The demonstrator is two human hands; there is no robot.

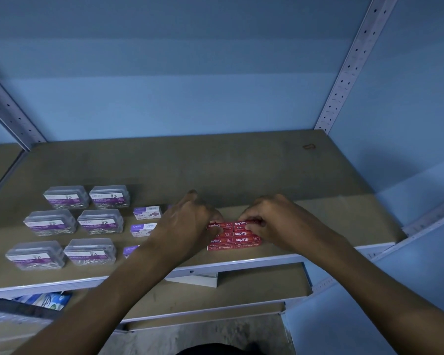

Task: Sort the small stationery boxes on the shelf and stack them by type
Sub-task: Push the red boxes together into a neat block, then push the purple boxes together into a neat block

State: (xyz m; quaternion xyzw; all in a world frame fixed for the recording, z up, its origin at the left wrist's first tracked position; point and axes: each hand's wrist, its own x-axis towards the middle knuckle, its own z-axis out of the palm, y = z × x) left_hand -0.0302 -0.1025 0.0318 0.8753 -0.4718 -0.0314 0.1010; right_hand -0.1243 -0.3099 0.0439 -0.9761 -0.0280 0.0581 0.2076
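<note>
Several red staples boxes (235,238) lie packed side by side in a block near the shelf's front edge. My left hand (187,219) presses on the block's far left box and my right hand (272,216) pinches the far right box at the back row. Left of them, purple-and-white staples boxes (147,211) run in a column, partly hidden by my left forearm. Further left, several clear plastic paper clip boxes (100,222) with purple labels stand in two columns.
The brown shelf board (241,170) has a white metal front rim and perforated uprights (349,67) at the back corners. A small rubber band (309,146) lies at the back right. A lower shelf holds a white box (198,279) and blue packaging (44,301).
</note>
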